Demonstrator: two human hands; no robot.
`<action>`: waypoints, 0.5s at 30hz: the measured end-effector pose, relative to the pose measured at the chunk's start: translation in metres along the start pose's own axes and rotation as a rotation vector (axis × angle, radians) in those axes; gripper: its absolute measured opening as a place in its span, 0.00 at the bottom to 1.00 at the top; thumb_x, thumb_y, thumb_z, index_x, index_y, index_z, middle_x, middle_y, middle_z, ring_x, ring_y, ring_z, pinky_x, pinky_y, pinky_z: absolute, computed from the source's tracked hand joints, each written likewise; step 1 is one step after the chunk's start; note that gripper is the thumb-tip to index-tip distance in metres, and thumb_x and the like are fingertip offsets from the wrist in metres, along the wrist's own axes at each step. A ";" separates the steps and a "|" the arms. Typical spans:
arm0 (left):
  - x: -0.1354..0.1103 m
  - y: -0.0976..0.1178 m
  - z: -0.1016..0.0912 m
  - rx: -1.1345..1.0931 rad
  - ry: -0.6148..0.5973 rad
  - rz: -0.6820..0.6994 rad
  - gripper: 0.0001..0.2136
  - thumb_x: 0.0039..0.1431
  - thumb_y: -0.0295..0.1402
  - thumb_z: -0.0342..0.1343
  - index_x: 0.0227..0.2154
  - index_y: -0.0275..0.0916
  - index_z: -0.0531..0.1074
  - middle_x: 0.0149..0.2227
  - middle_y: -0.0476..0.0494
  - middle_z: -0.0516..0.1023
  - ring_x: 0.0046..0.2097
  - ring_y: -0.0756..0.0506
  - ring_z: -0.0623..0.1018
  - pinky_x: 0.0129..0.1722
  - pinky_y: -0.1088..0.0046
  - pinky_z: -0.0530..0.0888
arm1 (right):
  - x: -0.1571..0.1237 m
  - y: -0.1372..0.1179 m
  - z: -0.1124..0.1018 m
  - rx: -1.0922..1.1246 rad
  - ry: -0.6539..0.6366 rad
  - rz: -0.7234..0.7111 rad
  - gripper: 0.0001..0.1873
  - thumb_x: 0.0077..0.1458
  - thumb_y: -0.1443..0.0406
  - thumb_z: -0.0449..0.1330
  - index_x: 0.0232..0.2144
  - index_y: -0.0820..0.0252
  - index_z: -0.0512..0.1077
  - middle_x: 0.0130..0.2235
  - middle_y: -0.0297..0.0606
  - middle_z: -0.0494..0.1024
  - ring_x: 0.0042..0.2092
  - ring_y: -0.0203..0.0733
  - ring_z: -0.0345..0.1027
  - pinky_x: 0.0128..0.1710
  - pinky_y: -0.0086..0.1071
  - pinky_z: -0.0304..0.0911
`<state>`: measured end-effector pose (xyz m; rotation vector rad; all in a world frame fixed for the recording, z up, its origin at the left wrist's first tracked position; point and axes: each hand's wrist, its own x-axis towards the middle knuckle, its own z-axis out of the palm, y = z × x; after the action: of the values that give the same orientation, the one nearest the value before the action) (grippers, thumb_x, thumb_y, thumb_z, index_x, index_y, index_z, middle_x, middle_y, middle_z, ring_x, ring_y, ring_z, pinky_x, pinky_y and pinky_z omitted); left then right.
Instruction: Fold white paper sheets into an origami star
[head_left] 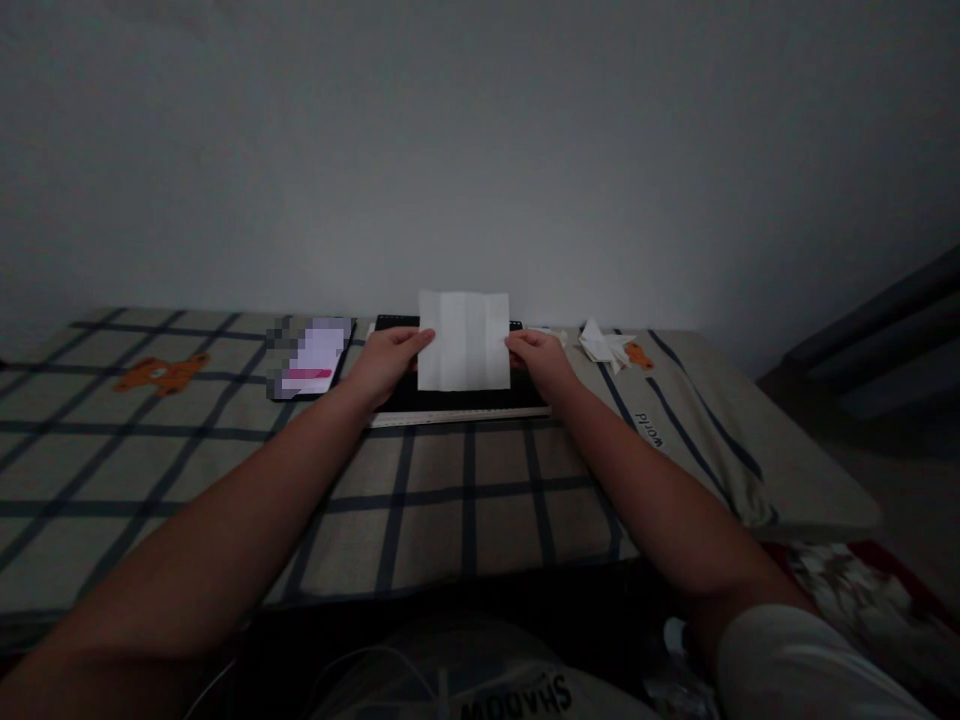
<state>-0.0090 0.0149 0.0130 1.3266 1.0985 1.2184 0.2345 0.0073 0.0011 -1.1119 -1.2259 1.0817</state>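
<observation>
The left hand is closed in a pinch on the left edge of a sheet of paper, thumb on the near face and the other fingers curled behind. The right hand grips the right edge the same way, so the sheet is stretched between the two. It is one white sheet, plain and unprinted on the side that shows. Faint creases run from top to bottom and split it into narrow upright panels. It stands upright with its flat face turned toward the camera. It looks close to square, so a long axis is hard to call, but its top and bottom edges lie level and the creases run vertically. It hangs just above a single dark flat board with a pale near edge, which lies on the bed under a checked sheet close to the wall. Just left of the board lies one phone, its screen lit. To the right, near the right hand, sits a small heap of folded white paper; how many pieces it holds cannot be told. Two orange bear prints show on the sheet, one far left and one beside the heap.
</observation>
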 end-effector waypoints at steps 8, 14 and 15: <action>0.006 0.008 -0.011 0.034 -0.063 -0.084 0.14 0.48 0.43 0.67 0.31 0.37 0.78 0.33 0.44 0.81 0.33 0.46 0.79 0.35 0.69 0.77 | 0.004 0.002 -0.005 0.076 -0.039 0.092 0.08 0.44 0.61 0.65 0.26 0.60 0.73 0.24 0.32 0.74 0.26 0.33 0.66 0.30 0.31 0.65; 0.009 0.001 -0.020 0.011 -0.214 -0.072 0.14 0.47 0.38 0.68 0.36 0.39 0.80 0.40 0.43 0.82 0.39 0.47 0.80 0.42 0.68 0.78 | 0.001 -0.002 -0.007 0.260 -0.129 0.133 0.15 0.38 0.66 0.67 0.35 0.57 0.76 0.31 0.31 0.79 0.31 0.34 0.70 0.33 0.29 0.66; 0.009 0.001 -0.021 0.014 -0.212 -0.069 0.13 0.47 0.37 0.68 0.36 0.39 0.80 0.40 0.43 0.82 0.39 0.46 0.80 0.42 0.68 0.78 | 0.001 -0.002 -0.007 0.252 -0.126 0.137 0.14 0.39 0.65 0.66 0.33 0.57 0.76 0.30 0.31 0.79 0.31 0.33 0.70 0.33 0.29 0.66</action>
<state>-0.0291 0.0254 0.0150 1.3831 0.9939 0.9963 0.2414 0.0077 0.0032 -0.9553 -1.0860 1.3880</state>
